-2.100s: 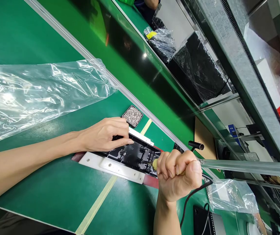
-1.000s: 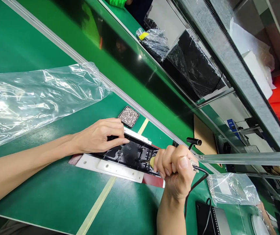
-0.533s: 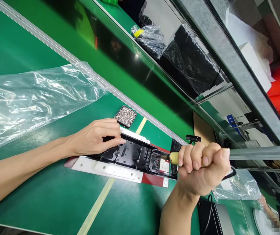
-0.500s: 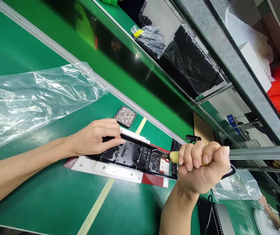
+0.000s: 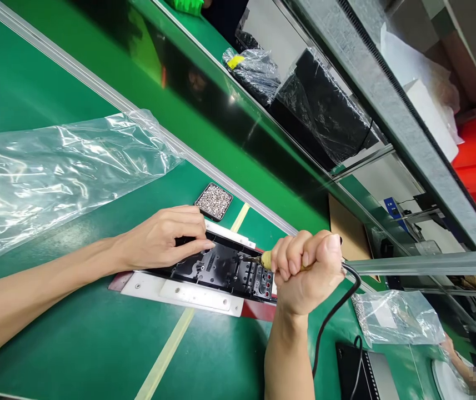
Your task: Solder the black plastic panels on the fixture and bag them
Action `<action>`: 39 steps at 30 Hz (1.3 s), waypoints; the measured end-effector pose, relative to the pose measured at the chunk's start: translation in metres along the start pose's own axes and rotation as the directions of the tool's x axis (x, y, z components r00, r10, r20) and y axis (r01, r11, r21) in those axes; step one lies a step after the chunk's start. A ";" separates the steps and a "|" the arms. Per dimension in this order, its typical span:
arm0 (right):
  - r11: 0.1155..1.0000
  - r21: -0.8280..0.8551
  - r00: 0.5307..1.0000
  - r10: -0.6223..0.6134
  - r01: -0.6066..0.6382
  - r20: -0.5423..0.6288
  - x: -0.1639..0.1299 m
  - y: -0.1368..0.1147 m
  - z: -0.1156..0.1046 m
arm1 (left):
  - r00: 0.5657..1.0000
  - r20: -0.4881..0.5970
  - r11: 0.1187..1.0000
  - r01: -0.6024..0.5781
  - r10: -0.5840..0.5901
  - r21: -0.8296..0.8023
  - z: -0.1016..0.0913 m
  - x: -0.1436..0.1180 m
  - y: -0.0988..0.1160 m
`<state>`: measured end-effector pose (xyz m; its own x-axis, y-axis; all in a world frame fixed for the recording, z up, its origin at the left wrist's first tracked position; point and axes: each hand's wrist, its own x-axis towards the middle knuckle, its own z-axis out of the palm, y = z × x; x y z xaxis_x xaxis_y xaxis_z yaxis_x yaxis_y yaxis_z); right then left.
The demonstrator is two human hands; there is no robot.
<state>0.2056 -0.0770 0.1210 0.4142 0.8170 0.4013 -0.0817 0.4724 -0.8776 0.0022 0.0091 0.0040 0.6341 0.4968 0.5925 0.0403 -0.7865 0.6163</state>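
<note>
My right hand (image 5: 308,272) is wrapped round a yellow electric screwdriver (image 5: 266,260) with a black cord (image 5: 332,311). The tool's thin bit points left, over the middle of a long black plastic housing (image 5: 225,265); whether the tip touches cannot be seen. My left hand (image 5: 171,236) grips the housing's left part, thumb along the inside and curled fingers partly hidden. Under the housing lies a white and red fixture (image 5: 200,294). Its right end is covered by my right hand. A small black tray of screws (image 5: 214,201) sits just behind the fixture.
A large clear plastic bag (image 5: 71,172) spreads over the left of the green bench. A metal rail (image 5: 96,91) runs behind. At the right are another plastic bag (image 5: 400,316), a black and grey flat object (image 5: 366,369) and another person's hand (image 5: 448,347).
My right hand has moved left with the screwdriver, from the housing's right end toward its middle. The cord now shows below the hand. My left hand has stayed in place.
</note>
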 end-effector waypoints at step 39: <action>0.999 -0.053 0.999 0.004 -0.002 0.034 0.004 0.018 0.001 | 1.000 -0.011 1.000 0.024 -0.024 0.003 0.001 0.000 0.000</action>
<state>0.2051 -0.0651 0.1068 0.3827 0.8295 0.4068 -0.0342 0.4527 -0.8910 0.0031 0.0084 0.0035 0.6244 0.5197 0.5832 0.0582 -0.7755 0.6287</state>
